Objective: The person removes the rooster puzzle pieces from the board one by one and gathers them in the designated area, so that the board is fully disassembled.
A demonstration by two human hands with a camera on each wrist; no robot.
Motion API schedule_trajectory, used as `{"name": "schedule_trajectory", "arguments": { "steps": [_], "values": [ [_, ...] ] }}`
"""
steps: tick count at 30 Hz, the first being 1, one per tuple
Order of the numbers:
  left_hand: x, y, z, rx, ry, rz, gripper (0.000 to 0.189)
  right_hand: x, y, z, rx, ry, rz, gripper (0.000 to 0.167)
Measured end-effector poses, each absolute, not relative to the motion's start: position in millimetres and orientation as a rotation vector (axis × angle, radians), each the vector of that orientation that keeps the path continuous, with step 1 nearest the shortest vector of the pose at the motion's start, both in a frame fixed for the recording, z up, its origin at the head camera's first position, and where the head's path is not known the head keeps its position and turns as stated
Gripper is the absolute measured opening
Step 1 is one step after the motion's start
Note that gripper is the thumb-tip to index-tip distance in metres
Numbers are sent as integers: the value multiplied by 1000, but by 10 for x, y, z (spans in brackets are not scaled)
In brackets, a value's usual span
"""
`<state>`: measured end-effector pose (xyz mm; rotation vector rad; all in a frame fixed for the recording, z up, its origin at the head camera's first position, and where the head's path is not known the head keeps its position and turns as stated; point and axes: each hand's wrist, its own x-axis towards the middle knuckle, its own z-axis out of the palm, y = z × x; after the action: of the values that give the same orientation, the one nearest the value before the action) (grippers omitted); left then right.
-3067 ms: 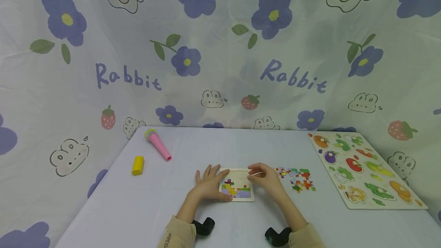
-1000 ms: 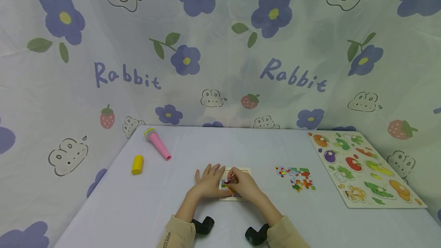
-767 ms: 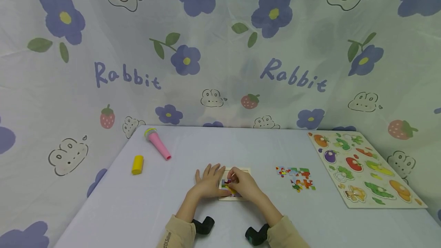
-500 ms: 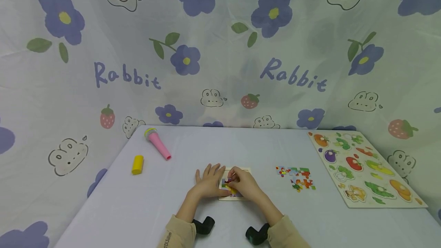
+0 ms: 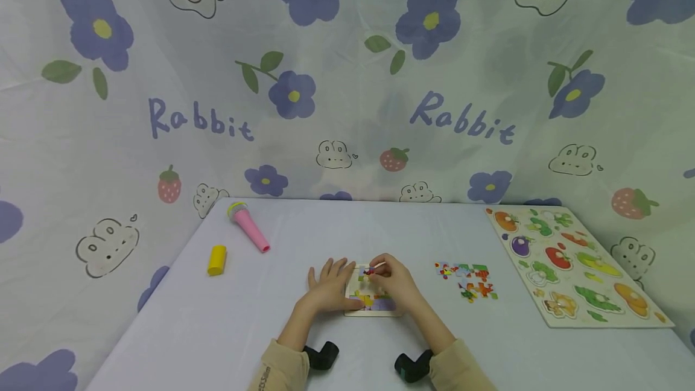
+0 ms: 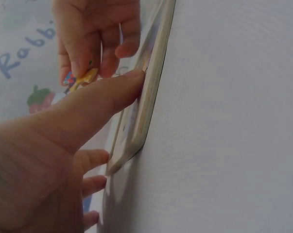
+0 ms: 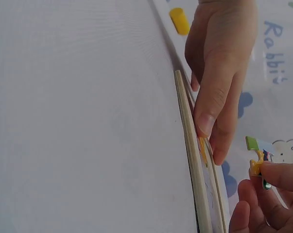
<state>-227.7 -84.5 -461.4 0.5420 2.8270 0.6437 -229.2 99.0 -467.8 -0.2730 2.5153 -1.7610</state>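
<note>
A small jigsaw puzzle in a wooden frame (image 5: pixel 374 312) lies at the table's front middle, with pieces filling its near row and pale bare board behind. My left hand (image 5: pixel 327 290) rests along the frame's left side, fingers spread and mostly straight, thumb pressing near the front edge. My right hand (image 5: pixel 399 285) pinches a multicoloured puzzle piece (image 7: pixel 256 162) between thumb and fingers, held above the frame. Green, yellow and blue show on that piece in the right wrist view. The left wrist view shows my left thumb (image 6: pixel 102 102) on the frame's edge.
Several loose puzzle pieces (image 5: pixel 478 282) lie right of the frame. A vegetable puzzle board (image 5: pixel 592 312) covers the table's right side. At the left are a pink toy microphone (image 5: pixel 251 229) and a yellow cylinder (image 5: pixel 217 260). A patterned curtain (image 5: pixel 347 119) hangs behind.
My right hand reached from the frame's right side onto its left-middle part, then lifted a puzzle piece up and back to the right, baring pale board. The left hand has stayed in place.
</note>
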Motion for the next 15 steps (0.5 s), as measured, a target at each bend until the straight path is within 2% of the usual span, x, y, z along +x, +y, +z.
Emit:
{"name": "schedule_trajectory", "arguments": {
  "steps": [15],
  "values": [
    [-2275,-836,-4613,540,2838,622,87,-2268,1241,-4636,-51,2566,-1818,18]
  ]
}}
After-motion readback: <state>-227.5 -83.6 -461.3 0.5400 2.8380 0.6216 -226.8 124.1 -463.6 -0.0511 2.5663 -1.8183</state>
